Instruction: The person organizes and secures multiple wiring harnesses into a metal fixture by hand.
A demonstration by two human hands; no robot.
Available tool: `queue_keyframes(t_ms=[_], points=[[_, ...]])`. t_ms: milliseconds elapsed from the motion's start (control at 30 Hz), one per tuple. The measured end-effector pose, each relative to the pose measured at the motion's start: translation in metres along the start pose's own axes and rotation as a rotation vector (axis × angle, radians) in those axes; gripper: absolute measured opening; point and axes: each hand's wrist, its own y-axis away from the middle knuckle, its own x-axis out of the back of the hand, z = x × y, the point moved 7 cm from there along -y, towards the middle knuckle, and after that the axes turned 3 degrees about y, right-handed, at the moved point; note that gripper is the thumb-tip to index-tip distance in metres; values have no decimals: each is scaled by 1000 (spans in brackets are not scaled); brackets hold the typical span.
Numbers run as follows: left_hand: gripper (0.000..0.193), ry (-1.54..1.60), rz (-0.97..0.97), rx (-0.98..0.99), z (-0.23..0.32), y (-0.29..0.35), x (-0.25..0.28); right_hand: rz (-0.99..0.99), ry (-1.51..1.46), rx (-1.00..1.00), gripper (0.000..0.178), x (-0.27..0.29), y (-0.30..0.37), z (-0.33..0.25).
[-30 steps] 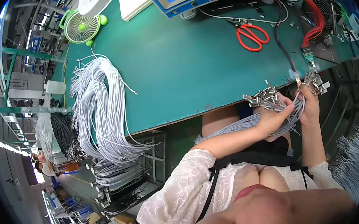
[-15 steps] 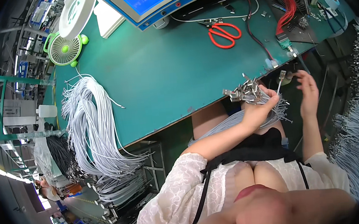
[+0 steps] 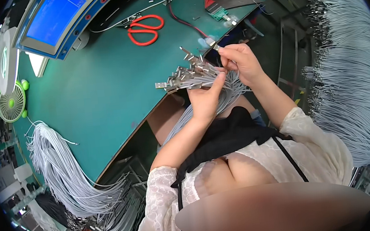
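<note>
My left hand [image 3: 205,98] is closed around a bundle of grey USB cables [image 3: 231,86], just off the table's front edge. Their metal plugs [image 3: 190,72] fan out over the green tabletop. Beside it, my right hand [image 3: 242,63] pinches one USB cable plug [image 3: 216,47] between thumb and fingertips. That plug points at a small connector [image 3: 208,42] on the table edge, at the end of a dark red and black lead. Whether the two are joined or only close, I cannot tell. The rest of the bundle hangs across my lap.
A blue tester with a screen [image 3: 58,21] stands at the back left, and red-handled scissors [image 3: 146,30] lie near it. A green fan [image 3: 11,103] and a pile of white cables [image 3: 61,167] are on the left. Many grey cables [image 3: 345,69] hang at the right.
My right hand, open and apart before, has come in to the table edge and now pinches a USB cable plug. My left hand keeps the bundle. The whole view has swung to the right.
</note>
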Motion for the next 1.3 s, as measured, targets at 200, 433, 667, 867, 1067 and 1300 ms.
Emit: queue_keyframes(t_ms=[200, 433, 667, 867, 1067, 1300], points=[[18, 158, 109, -23, 0, -1, 10, -1, -108, -56, 27, -3, -4, 9], [16, 65, 198, 67, -5, -2, 12, 129, 175, 86, 23, -10, -4, 1], [19, -26, 195, -188, 13, 4, 11, 190, 201, 55, 20, 28, 1, 25], [17, -24, 53, -84, 13, 0, 5, 197, -48, -118, 21, 22, -9, 22], [15, -20, 183, -15, 9, 4, 15, 156, -43, -36, 19, 3, -12, 17], [19, 40, 98, 162, -6, 1, 7, 45, 50, -139, 20, -15, -4, 12]])
